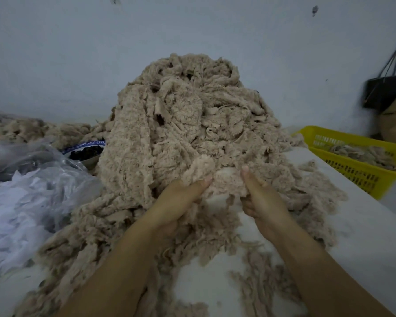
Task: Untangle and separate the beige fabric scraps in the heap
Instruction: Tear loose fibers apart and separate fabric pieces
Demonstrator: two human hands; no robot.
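Note:
A tall heap of beige fuzzy fabric scraps (183,115) rises against the wall in the middle of the white table (364,236). At its near foot, both hands hold one beige scrap (226,179) between them. My left hand (178,202) grips the scrap's left side, thumb on top. My right hand (263,200) pinches its right side, thumb pointing up. Loose beige strips trail across the table under and around my forearms.
A yellow plastic basket (352,170) with some beige scraps stands at the right. White fabric and clear plastic bags (28,197) lie at the left, beside a blue-patterned bowl (85,152) of dark items. A black bag (384,88) hangs on the wall at the far right.

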